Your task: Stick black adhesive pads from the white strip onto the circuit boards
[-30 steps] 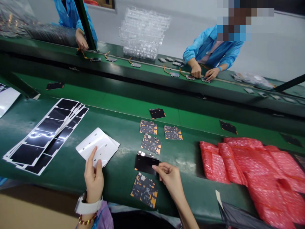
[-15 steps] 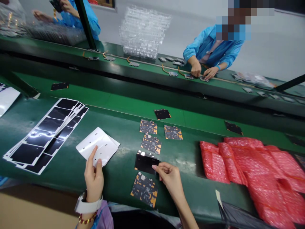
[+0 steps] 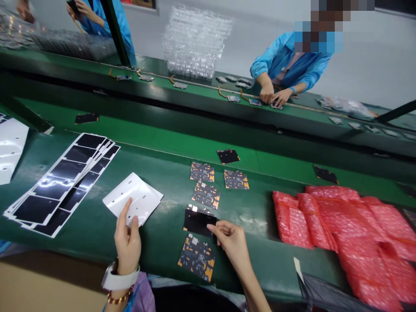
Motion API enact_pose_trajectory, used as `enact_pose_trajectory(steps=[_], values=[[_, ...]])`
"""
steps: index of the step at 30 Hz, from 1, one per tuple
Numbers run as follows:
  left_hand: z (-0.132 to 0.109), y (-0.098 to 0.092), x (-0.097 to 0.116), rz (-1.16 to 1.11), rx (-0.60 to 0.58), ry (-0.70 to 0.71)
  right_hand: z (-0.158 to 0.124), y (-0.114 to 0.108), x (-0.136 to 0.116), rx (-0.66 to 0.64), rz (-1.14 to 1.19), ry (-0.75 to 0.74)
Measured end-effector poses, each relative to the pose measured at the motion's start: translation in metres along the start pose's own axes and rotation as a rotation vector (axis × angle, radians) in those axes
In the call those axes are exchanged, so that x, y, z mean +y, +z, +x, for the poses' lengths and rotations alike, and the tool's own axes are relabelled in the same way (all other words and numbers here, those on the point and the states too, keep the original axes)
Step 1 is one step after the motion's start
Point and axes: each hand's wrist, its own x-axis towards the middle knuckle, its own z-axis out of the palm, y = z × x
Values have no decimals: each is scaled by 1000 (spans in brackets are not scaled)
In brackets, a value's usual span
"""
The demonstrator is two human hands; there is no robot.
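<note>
My right hand (image 3: 232, 242) pinches the right edge of a circuit board (image 3: 199, 220) whose face is covered by a black film. Under the fingers of my left hand (image 3: 128, 234) lies a white backing sheet (image 3: 135, 195) with small dark slots; the fingers are spread. Just below the pinched board is a bare circuit board (image 3: 196, 257) with orange patches. Above it lie more bare boards: one circuit board (image 3: 206, 194), another board (image 3: 202, 172) and a third board (image 3: 236, 179). To the left is a fanned stack of black film sheets (image 3: 61, 182) on white backing.
Red bubble-wrap packages (image 3: 351, 234) pile up at the right. Beyond the bench, a green belt (image 3: 175, 143) carries a film-covered board (image 3: 228, 156). Across it a co-worker in blue (image 3: 292, 60) handles small parts; clear trays (image 3: 196, 43) stand stacked. A dark post (image 3: 118, 37) rises at the left.
Boards on the near belt have shifted right, and parts on the far line slightly left. The co-worker's hands at upper left have moved. My hands have stayed nearly still.
</note>
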Motion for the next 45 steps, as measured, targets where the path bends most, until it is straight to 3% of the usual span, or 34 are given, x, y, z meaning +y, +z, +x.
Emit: enact_pose_trajectory(steps=[37, 45], values=[[0, -1, 0, 6, 0, -9, 6, 1, -6, -9, -40, 54], [0, -1, 1, 11, -7, -26, 8, 2, -1, 20, -154, 16]])
